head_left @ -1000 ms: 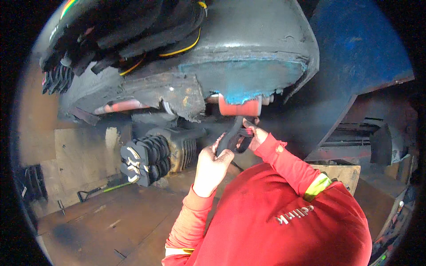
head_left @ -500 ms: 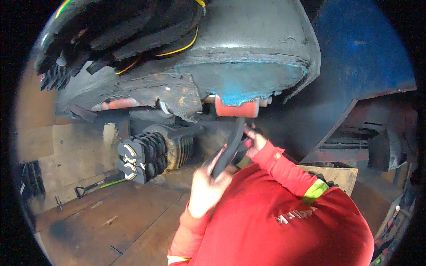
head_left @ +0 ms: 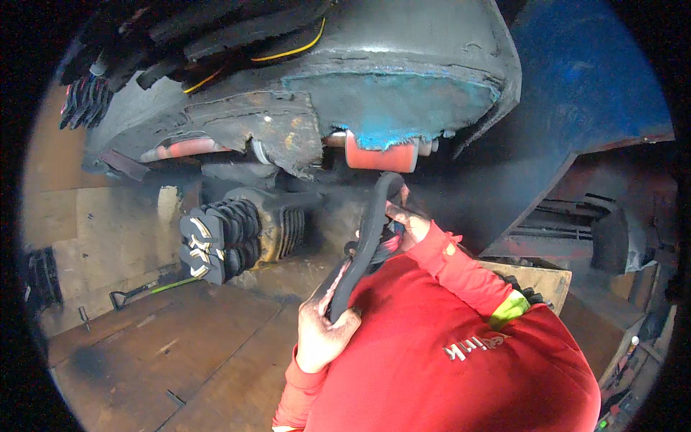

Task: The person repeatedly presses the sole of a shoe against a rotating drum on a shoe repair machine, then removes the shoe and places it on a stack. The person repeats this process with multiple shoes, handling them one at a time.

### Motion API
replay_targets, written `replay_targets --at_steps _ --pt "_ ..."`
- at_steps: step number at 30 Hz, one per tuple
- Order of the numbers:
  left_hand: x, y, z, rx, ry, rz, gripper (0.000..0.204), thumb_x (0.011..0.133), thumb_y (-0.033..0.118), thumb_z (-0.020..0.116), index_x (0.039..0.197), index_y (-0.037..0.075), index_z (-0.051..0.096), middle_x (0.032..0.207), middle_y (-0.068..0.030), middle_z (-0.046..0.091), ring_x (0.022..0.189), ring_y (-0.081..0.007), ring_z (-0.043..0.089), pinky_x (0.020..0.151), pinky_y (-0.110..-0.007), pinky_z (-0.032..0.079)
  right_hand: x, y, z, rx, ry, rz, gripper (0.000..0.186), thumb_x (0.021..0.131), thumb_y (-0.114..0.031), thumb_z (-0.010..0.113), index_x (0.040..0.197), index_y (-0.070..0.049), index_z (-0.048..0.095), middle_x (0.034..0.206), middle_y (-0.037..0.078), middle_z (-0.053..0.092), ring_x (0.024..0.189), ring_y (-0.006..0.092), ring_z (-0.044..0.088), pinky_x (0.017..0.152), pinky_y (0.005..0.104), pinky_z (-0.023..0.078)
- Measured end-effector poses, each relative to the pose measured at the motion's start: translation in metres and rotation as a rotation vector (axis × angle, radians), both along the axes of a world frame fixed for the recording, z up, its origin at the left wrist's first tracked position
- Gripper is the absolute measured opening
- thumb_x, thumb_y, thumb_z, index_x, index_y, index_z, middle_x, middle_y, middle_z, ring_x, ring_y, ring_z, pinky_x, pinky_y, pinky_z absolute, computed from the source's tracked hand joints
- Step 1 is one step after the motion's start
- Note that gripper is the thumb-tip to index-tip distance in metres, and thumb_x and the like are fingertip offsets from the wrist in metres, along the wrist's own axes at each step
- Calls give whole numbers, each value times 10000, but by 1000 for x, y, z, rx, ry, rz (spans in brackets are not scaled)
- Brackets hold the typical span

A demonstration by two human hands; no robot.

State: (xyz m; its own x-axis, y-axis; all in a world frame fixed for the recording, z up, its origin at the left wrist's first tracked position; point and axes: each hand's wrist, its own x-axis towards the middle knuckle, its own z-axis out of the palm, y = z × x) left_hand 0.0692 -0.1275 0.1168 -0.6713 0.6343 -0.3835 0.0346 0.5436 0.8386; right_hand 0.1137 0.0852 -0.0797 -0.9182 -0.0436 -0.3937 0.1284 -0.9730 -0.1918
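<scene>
Both hands grip one curved black rubber strip (head_left: 363, 248) at centre frame: the left hand (head_left: 322, 333) is fisted tight round its lower end, and the right hand (head_left: 407, 222) pinches it higher up, fingers curled over the strip just under its top bend. The strip arcs upward from the left fist to a point just below the red roller (head_left: 380, 153) that sits under the machine's grey, blue-smeared housing (head_left: 403, 79) in the upper middle of the frame. Whether the strip's tip touches the roller cannot be told.

Judging by this pose, the step in hand is steering the strip's upper end up to the roller. The next move would call for the right hand to guide the tip while the left feeds length from below without kinking the rubber.

Left of centre, stacked black rubber soles (head_left: 216, 245) stick out from a ribbed drum; a green-handled tool (head_left: 147, 289) lies on the wooden platform (head_left: 165, 353) at lower left.
</scene>
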Motion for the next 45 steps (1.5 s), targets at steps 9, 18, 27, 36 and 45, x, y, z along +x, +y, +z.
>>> replay_targets --at_steps 9,18,27,36,45 --pt "-9 34 -24 72 63 30 585 764 54 630 1346 10 588 683 -14 412 641 -47 418 578 -234 421 -11 16 4 182 -45 -129 447 946 -428 660 1259 -119 576 1245 131 632 1061 328 660 905 495 553" --pt "-5 15 -25 79 -59 54 618 732 38 638 1349 33 595 711 13 330 616 -42 364 534 -230 378 -9 9 20 250 -196 -224 407 948 -275 681 1288 -182 478 1135 126 622 978 355 671 789 535 590" --pt "1 -16 -16 17 -154 4 653 767 -85 574 1415 -39 503 1093 -29 665 956 -93 590 899 -234 466 4 4 6 62 15 -28 272 990 -177 594 1237 -94 515 1127 136 640 992 303 667 838 489 567" --pt "-50 53 -70 283 -345 -82 595 898 63 658 1448 10 438 1105 -79 636 912 -122 603 821 -289 501 -9 -18 35 369 -32 -162 519 1004 -204 591 1442 -268 321 1245 111 598 1144 291 605 904 479 544" --pt "-57 85 -91 188 -164 -14 551 827 94 616 1357 16 491 930 -148 657 786 -202 671 732 -359 534 -23 -2 31 224 -42 -58 427 987 -439 590 1311 -167 526 1163 85 631 1028 259 620 872 434 532"
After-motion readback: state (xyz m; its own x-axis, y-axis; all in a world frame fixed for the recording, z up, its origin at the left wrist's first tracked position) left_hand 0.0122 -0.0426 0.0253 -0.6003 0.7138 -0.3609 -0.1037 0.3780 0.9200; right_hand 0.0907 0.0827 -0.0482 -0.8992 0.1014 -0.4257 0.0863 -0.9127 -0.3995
